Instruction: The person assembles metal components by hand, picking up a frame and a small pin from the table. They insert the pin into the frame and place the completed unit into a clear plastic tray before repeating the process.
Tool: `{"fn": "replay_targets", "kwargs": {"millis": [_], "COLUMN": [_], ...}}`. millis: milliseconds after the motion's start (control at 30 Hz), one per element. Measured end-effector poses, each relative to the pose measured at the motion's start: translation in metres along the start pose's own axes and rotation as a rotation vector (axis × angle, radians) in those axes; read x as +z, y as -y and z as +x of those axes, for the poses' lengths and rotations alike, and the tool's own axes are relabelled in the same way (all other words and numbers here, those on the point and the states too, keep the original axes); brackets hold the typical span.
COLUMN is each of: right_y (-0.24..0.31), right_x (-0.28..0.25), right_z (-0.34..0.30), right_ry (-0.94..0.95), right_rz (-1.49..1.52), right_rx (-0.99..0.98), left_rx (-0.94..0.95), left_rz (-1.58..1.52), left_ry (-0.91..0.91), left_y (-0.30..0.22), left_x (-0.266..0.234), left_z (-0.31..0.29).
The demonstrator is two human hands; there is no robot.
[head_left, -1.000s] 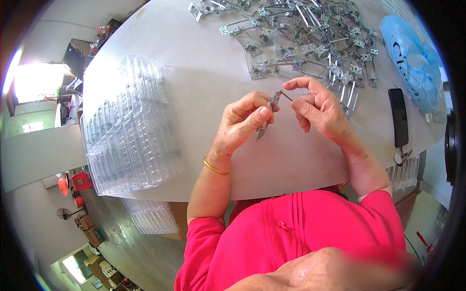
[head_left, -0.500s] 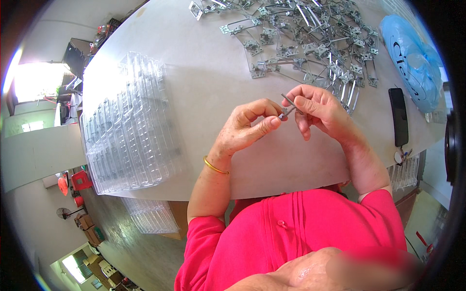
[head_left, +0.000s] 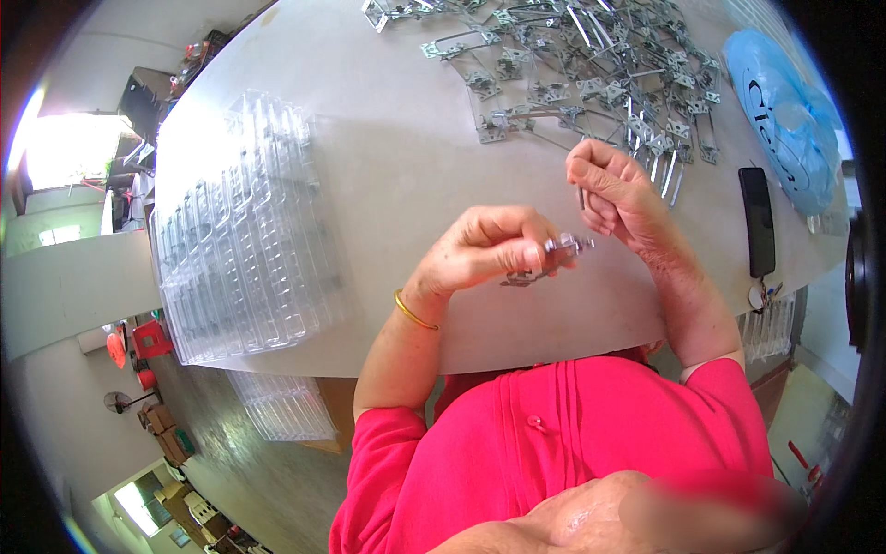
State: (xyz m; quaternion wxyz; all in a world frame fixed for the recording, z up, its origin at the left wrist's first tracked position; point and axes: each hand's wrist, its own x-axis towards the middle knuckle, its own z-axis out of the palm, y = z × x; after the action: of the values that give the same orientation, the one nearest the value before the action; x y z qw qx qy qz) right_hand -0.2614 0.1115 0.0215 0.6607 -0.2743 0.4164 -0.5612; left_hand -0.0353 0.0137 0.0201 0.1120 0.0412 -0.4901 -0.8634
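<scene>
Between the thumb and fingers of my left hand (head_left: 489, 247) is a small shiny metal bracket (head_left: 565, 246), partly covered by my fingertips and slightly blurred. My right hand (head_left: 620, 192) is closed, up and to the right of it, pinching a thin metal rod (head_left: 580, 198) that points down from the fingers. Rod and bracket are apart. Beyond my hands spreads a heap of metal brackets with wire rods (head_left: 604, 92), tangled together on the pale table (head_left: 397, 175).
Stacked clear plastic trays (head_left: 249, 249) stand on the table's left side. At the right lie a black phone (head_left: 757, 222), some keys (head_left: 762, 294) and a blue plastic bag (head_left: 783, 120). More clear trays (head_left: 281, 406) sit below the table edge at lower left.
My right hand has moved up and away from my left, and the rod has swung to point down. My left hand has turned, so more of the bracket shows.
</scene>
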Motion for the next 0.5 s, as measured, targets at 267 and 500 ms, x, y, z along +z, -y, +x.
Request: {"fn": "replay_targets", "kwargs": {"millis": [267, 500], "right_y": [-0.002, -0.002], "right_x": [0.005, 0.017], "right_z": [0.001, -0.006], "right_ry": [-0.088, -0.102], "right_rz": [-0.048, -0.196], "right_rx": [-0.139, -0.304], "left_rx": [0.135, 0.122], "left_rz": [-0.222, -0.255], "left_ry": [-0.222, -0.252], "left_y": [0.004, 0.009], "left_x": [-0.013, -0.015], "left_z": [0.008, 0.008]}}
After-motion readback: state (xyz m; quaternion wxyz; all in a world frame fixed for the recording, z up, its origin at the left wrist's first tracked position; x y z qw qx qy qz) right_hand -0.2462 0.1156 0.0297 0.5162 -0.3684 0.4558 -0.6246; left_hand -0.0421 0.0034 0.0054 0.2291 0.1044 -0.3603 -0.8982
